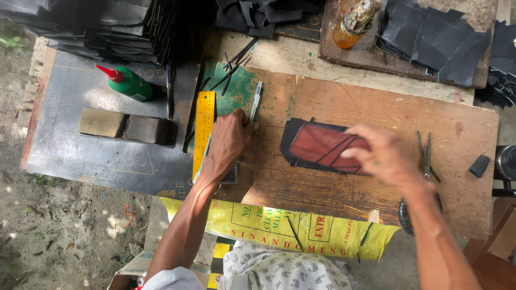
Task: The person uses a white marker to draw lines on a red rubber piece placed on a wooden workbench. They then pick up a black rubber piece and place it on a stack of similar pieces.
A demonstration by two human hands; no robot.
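Right hand (384, 156) blurred, fingers pressed flat on reddish-brown template (322, 147), not clamped round it. Template lay on black sheet piece (295, 150) mid wooden board (376, 107), long axis running left-right, slightly tilted. Left hand (228, 142) rested palm-down, fingers together, holding nothing, beside yellow ruler (203, 131) and pen (255, 99). Scissors (426, 156) right of template. Farther: green bottle (126, 81), amber bottle (352, 21).

Bare board (376, 113) — scissors (427, 156) rightward

Bright daylight fell in dappled patches; the black stacks at twelve o'clock sat in shadow. The right hand (388, 157) was blurred, probably by motion.
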